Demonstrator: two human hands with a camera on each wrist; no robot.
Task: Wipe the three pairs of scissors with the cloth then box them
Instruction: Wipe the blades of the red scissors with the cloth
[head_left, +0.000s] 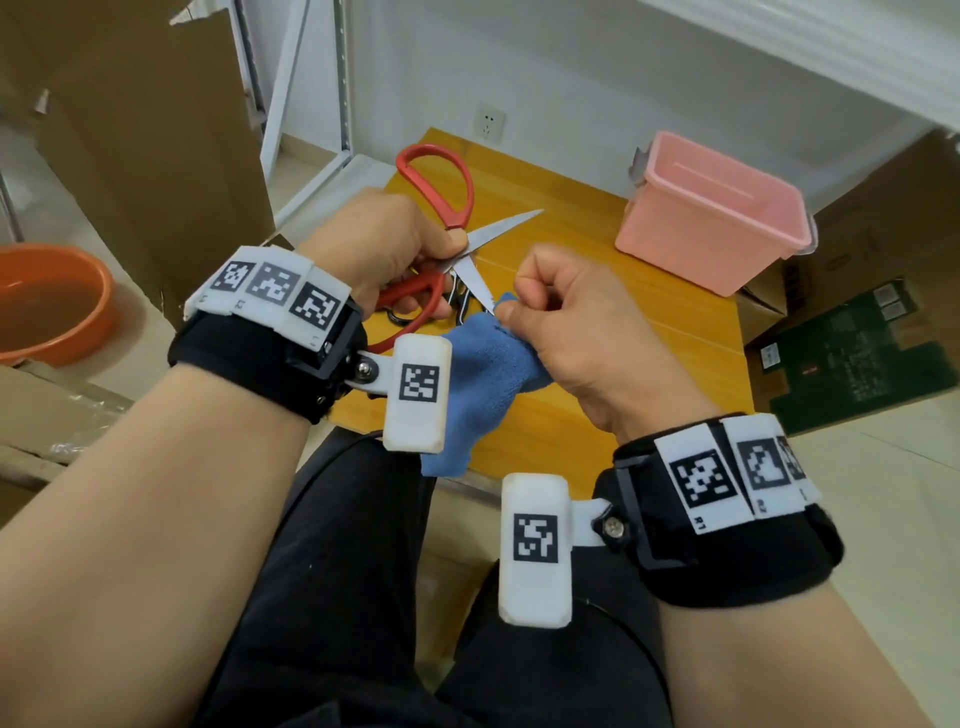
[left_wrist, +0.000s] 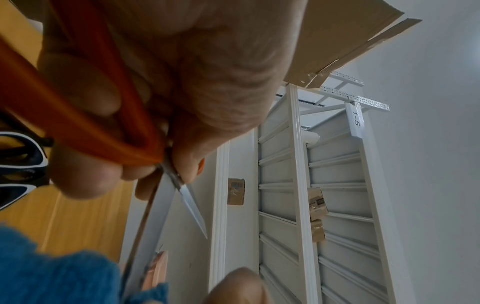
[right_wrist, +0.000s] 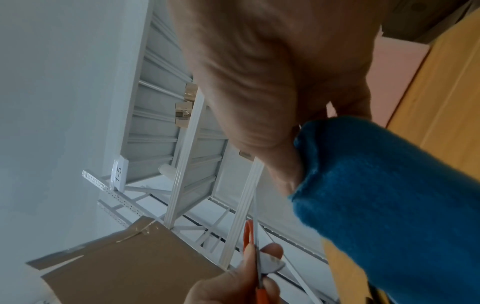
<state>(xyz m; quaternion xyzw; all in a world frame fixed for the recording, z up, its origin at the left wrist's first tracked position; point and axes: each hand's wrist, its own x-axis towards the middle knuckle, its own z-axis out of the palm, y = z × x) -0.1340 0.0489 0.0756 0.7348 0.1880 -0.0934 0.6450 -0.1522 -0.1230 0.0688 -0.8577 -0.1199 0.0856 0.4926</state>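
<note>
My left hand (head_left: 400, 244) grips the red-handled scissors (head_left: 504, 226) near the pivot, above the wooden table (head_left: 696, 322), with the blades spread apart. My right hand (head_left: 561, 312) pinches the blue cloth (head_left: 483, 374) around the tip of the lower blade. The cloth's rest hangs down over the table's near edge. In the left wrist view the red handle (left_wrist: 78, 115) runs through my curled fingers and the free blade (left_wrist: 193, 207) points away. Dark-handled scissors (head_left: 460, 306) lie on the table under my hands. The pink box (head_left: 691, 260) stands open at the table's far right.
An orange basin (head_left: 52, 301) holding water sits on the floor at the left. Tall cardboard (head_left: 145, 130) and a white metal rack (head_left: 311, 104) stand behind the table. More cartons (head_left: 857, 353) lie right of it. My knees are against the near edge.
</note>
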